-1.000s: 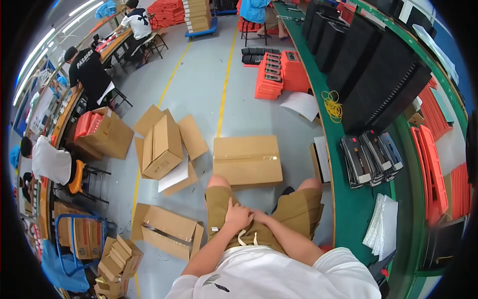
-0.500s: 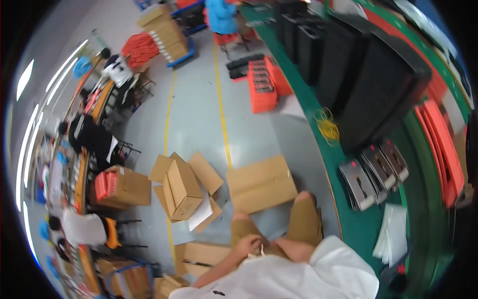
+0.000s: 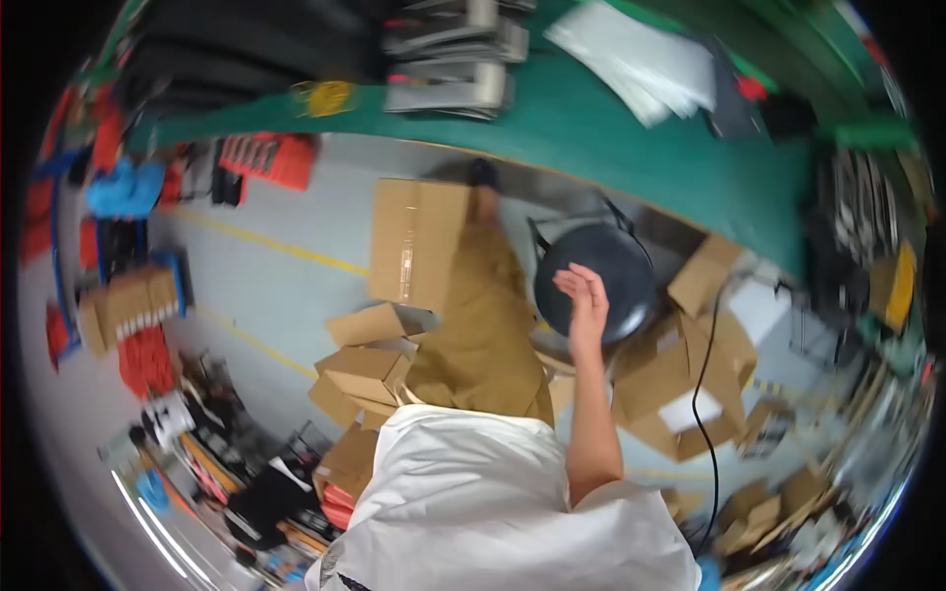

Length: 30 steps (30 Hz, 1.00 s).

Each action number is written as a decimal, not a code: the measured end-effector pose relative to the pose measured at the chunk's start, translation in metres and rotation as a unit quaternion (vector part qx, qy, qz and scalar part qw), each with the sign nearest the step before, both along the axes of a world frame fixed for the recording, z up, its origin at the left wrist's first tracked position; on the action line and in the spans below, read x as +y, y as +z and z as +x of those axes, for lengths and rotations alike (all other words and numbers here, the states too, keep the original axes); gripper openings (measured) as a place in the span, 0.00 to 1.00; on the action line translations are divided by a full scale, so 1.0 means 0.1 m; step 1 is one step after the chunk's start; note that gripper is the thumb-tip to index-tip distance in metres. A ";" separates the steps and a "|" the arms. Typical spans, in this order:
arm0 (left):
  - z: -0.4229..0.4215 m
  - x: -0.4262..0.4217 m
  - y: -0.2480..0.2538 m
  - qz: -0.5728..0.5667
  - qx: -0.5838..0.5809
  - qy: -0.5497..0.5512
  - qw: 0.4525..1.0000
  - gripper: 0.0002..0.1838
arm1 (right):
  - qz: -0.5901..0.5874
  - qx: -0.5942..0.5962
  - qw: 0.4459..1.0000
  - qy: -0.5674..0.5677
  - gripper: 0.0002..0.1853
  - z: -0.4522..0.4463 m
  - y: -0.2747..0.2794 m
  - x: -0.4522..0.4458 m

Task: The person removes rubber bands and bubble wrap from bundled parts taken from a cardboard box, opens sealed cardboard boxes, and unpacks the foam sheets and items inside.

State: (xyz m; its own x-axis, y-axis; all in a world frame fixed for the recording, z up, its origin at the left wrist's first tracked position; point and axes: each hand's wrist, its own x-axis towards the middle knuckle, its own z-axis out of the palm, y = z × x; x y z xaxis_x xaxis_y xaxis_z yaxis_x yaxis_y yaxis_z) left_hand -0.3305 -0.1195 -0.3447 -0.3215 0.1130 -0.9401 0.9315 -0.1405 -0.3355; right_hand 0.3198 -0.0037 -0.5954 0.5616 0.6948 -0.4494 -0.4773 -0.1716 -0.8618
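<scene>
Right of the box (image 3: 392,241), over the stool (image 3: 628,276) — touching or not, we couldn't tell — our right hand (image 3: 586,297) was loosely open, empty.

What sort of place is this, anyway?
Probably a workshop or packing floor: a long green bench carries stacked equipment, cardboard boxes stand on the floor, and yellow lines mark it.

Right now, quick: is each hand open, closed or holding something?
Left hand: out of view, so it cannot be told.
Right hand: open, nothing visible in it, seen against the round black stool.
</scene>
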 end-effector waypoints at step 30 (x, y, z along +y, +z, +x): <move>4.13 1.81 -2.21 0.153 -0.326 0.172 0.917 0.11 | -0.098 0.095 0.987 -0.089 0.19 1.84 -1.24 -2.95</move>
State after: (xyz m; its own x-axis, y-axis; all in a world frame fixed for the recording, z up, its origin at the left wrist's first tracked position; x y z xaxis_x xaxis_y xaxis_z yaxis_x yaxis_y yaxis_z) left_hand 0.0823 0.0619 -0.5657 0.2311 0.4003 -0.8868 0.9200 0.2065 0.3330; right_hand 0.5042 -0.2987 -0.7196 0.5604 0.4819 -0.6735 -0.6643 -0.2241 -0.7131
